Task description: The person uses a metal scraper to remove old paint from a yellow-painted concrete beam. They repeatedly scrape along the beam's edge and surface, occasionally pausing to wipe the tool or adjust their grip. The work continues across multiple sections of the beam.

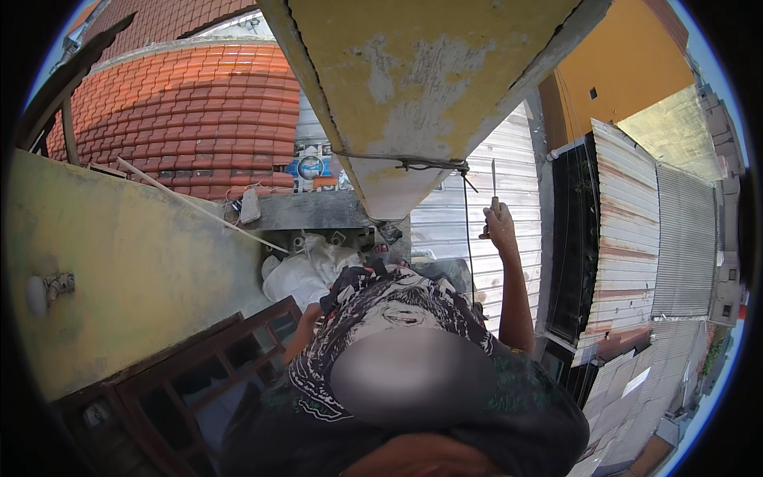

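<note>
My right hand [499, 223] is closed around the handle of a paint scraper or similar thin-bladed tool [494, 179], its blade pointing away from me. It is held out over a white corrugated metal roof. To its left rises a pillar [423, 77] with yellow paint worn to grey patches. A wire [411, 162] is tied round the pillar, and a dark cord [468, 238] hangs from the knot. My left hand [311, 315] is low beside my patterned shirt; its fingers are mostly hidden, so its grip is unclear.
White sacks [310, 268] lie below, left of my feet. A long pale pole [197, 203] leans across a ledge [304, 210] that holds a small block [250, 206]. An orange tiled roof [197, 119] spreads at upper left. A yellow wall [119, 256] and a wood-framed window [208, 381] stand at left.
</note>
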Demonstrator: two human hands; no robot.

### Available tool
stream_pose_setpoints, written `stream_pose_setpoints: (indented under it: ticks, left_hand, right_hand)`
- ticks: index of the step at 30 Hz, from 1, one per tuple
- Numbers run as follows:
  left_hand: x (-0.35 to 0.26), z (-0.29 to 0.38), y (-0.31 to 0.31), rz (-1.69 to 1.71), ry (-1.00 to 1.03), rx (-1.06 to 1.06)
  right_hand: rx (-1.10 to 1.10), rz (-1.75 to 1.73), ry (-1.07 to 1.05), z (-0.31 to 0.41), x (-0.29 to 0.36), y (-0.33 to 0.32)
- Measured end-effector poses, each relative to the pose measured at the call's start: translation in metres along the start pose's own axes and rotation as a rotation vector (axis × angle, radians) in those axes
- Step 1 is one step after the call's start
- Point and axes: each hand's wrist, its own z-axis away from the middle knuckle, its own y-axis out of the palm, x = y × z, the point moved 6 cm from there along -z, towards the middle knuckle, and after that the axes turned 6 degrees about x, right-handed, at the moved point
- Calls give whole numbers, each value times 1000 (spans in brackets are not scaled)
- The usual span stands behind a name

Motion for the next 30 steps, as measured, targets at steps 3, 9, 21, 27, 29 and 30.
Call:
stream_pose_setpoints:
  ticks: [3,9,21,27,29,30]
  left_hand:
    - [-26,-15,-13,-84,122,-31]
    - [-171,-12,-10,-347,339,-231]
    - [-293,61,140,135,702,204]
    - [-335,138,208,191,751,565]
    - [-358,173,224,157,829,591]
    - [-372,190,230,136,894,595]
  right_hand:
    - [-78,-312,3,-17,15,-21]
    - [356,-67,59,-9,-33,112]
    - [161,-514,357,38,-115,42]
    - [336,-703,84,81,24,72]
    - [388,-768,-14,86,55,85]
    - [378,-808,-9,91,74,89]
